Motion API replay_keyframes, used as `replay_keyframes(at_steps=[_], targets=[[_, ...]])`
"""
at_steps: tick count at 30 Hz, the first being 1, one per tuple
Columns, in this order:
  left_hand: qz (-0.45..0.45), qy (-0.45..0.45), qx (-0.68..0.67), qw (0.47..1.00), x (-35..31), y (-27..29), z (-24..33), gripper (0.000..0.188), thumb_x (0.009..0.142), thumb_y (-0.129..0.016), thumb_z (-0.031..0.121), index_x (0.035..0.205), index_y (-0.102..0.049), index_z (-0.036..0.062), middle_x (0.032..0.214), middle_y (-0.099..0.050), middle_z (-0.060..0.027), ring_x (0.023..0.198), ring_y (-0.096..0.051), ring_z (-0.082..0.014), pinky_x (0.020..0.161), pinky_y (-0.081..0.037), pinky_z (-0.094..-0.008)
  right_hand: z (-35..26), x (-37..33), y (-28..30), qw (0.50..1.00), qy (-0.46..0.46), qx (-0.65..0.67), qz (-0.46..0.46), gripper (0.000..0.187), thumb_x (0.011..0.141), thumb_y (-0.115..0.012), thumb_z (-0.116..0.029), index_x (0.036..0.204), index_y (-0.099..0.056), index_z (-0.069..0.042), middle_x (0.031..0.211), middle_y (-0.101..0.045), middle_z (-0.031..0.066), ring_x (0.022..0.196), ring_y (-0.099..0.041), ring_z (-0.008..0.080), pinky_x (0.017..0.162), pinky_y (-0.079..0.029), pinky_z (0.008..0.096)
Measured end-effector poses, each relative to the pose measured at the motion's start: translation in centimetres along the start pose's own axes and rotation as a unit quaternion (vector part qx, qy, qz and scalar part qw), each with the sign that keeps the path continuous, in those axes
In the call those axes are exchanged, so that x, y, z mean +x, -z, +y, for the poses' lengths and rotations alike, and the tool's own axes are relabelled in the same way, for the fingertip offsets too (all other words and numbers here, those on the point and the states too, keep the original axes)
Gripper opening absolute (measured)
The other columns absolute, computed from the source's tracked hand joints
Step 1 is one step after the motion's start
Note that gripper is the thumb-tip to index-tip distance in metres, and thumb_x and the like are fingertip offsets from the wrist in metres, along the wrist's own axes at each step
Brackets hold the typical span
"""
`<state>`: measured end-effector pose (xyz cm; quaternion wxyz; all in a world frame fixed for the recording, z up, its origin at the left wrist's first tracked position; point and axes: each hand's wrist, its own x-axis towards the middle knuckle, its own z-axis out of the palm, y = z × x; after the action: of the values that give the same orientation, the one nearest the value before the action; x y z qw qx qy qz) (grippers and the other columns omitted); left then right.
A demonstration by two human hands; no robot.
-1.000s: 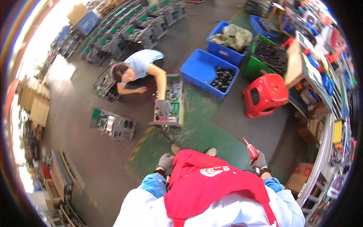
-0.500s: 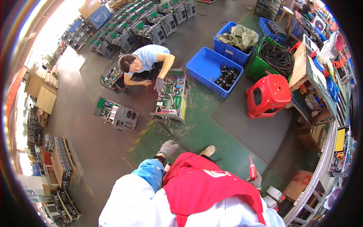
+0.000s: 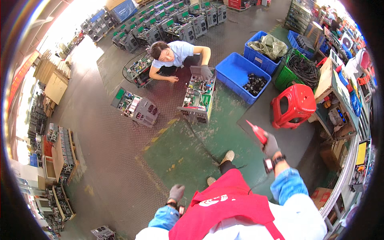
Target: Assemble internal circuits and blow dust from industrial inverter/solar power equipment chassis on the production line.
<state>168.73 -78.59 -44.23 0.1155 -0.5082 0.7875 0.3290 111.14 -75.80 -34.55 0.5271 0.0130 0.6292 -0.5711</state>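
My right hand [image 3: 271, 145], in a grey glove, is wrapped around a red tool with a tapered tip [image 3: 259, 133]; its exact kind is unclear. The tip points up and left, toward the unit on the floor. My left hand [image 3: 176, 193], also gloved, hangs low beside the red apron [image 3: 236, 200] with its fingers loosely apart and nothing visible in them. Ahead stands an opened electronic unit [image 3: 198, 98] with circuit boards and wires exposed. A crouching co-worker [image 3: 176, 56] rests a gloved hand at its far end.
Another opened unit [image 3: 136, 108] sits to its left. Blue bins [image 3: 236, 70], a green crate of black cable [image 3: 286, 74] and a red stool [image 3: 294, 106] stand on the right, beside a workbench [image 3: 336, 96]. A cable [image 3: 200, 142] crosses the floor toward my shoes.
My right hand has risen and reached forward with the red tool. My left hand has dropped back toward my side. The co-worker's gloved hand is now at the unit's far end, by a raised panel.
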Motion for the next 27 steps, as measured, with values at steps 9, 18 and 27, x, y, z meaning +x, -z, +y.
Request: replay_keyframes(at_steps=[9,18,27], targets=[[-0.156,0.254,0.054,0.953,-20.0,-9.3,-12.0,0.018,0.082,-0.066,0.025,0.089,-0.072,0.0097,0.081,-0.07,-0.0103,0.072,-0.068,-0.0253,0.066,-0.053,-0.0388,-6.0,13.6,-22.3,0.947,0.157,-0.251,0.127,0.03,0.085,-0.067,-0.03,0.092,-0.06,-0.002,0.066,-0.058,0.0077,0.049,-0.053,0.0172,0.047,-0.043,0.0334],[0.043,0.416,-0.518,0.746,4.4,7.7,-0.2,0.027,0.088,-0.062,0.02,0.105,-0.066,0.0,0.08,-0.066,-0.0081,0.067,-0.064,-0.0175,0.064,-0.052,-0.0297,-4.0,37.7,-28.7,0.903,0.14,-0.343,0.218,0.045,0.081,-0.069,-0.033,0.105,-0.059,0.003,0.075,-0.065,0.0146,0.058,-0.064,0.0219,0.051,-0.048,0.0362],[0.041,0.315,-0.549,0.773,27.5,21.5,9.2,0.037,0.094,-0.058,0.021,0.12,-0.06,-0.0043,0.094,-0.066,-0.009,0.082,-0.065,-0.0167,0.071,-0.053,-0.0298,-2.9,49.8,-31.4,0.923,-0.006,-0.329,0.2,0.041,0.083,-0.071,-0.025,0.11,-0.058,0.002,0.075,-0.062,0.0112,0.053,-0.059,0.0192,0.047,-0.046,0.0322]])
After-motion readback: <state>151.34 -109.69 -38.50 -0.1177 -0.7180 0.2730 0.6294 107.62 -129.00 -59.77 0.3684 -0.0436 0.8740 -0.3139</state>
